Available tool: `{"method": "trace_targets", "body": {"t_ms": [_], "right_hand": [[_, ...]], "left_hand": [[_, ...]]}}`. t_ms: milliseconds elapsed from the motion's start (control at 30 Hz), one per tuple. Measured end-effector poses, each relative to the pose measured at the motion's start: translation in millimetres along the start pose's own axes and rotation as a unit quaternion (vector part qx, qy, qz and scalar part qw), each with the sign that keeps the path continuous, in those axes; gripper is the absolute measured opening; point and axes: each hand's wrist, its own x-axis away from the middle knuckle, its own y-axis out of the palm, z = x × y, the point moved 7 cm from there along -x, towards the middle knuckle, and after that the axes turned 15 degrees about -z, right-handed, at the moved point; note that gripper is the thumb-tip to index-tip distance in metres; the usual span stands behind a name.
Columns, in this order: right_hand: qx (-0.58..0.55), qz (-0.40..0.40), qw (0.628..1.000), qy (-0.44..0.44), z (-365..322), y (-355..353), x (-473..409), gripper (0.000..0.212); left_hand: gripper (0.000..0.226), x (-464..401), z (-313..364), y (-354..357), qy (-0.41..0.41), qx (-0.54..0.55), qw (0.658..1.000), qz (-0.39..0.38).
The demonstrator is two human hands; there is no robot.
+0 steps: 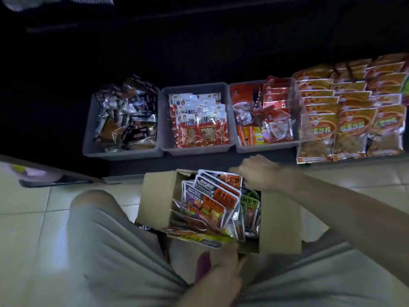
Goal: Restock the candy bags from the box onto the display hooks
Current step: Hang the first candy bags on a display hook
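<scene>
3 grey bins in a row on the dark low shelf: left bin (120, 120) w/ dark snack packs, middle bin (197, 120) w/ red-white packs, right bin (264, 116) w/ red pouches. Orange bags (352, 107) stacked in rows just right of them; pale tile floor (33, 207) below.

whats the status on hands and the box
Right hand pinching top of candy bags in box. Left hand holding box's near edge. No hooks in view.

"红烧" on red packets (200, 126) (rest blurred)
</scene>
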Motion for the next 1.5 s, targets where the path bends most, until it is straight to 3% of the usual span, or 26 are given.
{"method": "trace_targets", "body": {"t_ms": [133, 233, 267, 300, 333, 400, 633, 733, 833, 967, 1133, 1233, 1400, 1500], "right_hand": [[0.013, -0.003, 1.0, -0.011, 4, 30, -39, 0.062], [0.007, 0.045, 0.999, 0.006, 26, 39, -60, 0.069], [-0.003, 0.055, 0.998, 0.003, 33, 41, -64, 0.069], [-0.017, 0.066, 0.998, 0.007, 39, 43, -67, 0.067], [-0.027, 0.077, 0.996, 0.026, 44, 45, -69, 0.067], [-0.046, 0.078, 0.994, 0.064, 54, 50, -69, 0.068], [-0.08, 0.031, 0.986, 0.143, 70, 76, -55, 0.065], [-0.064, 0.041, 0.982, 0.173, 60, 71, -52, 0.076], [-0.028, 0.067, 0.977, 0.202, 54, 64, -35, 0.085], [-0.093, 0.083, 0.967, 0.223, 52, 66, 1, 0.072], [-0.301, 0.199, 0.904, 0.228, 32, 58, 43, 0.063], [-0.401, 0.268, 0.854, 0.196, 10, 53, 46, 0.049], [-0.499, 0.282, 0.809, 0.131, -22, 50, 38, 0.027], [-0.551, 0.25, 0.789, 0.105, -28, 59, 34, 0.04]], "left_hand": [[0.012, -44, -16, 0, -0.013, 0.021, 1.0, -0.014], [0.073, -82, -25, 13, -0.005, 0.025, 0.998, -0.059], [0.062, -81, -23, 20, -0.008, 0.025, 0.996, -0.089], [0.035, -70, -18, 33, -0.02, 0.039, 0.991, -0.128], [0.028, -69, -15, 40, -0.042, 0.016, 0.989, -0.143], [0.037, -76, -6, 55, -0.042, -0.045, 0.986, -0.155], [0.014, -91, -3, 28, -0.081, -0.138, 0.956, -0.248], [0.026, -89, 17, 9, -0.072, -0.152, 0.953, -0.252], [0.033, -65, 36, -5, -0.076, -0.233, 0.929, -0.277], [0.023, -15, 73, -10, 0.005, -0.39, 0.866, -0.312], [0.012, 23, 138, -5, 0.244, -0.507, 0.793, -0.232], [0.038, 31, 169, -8, 0.369, -0.618, 0.68, -0.142], [0.11, 0, 178, -8, 0.347, -0.765, 0.534, -0.1], [0.123, -17, 175, -5, 0.315, -0.821, 0.47, -0.08]]}}
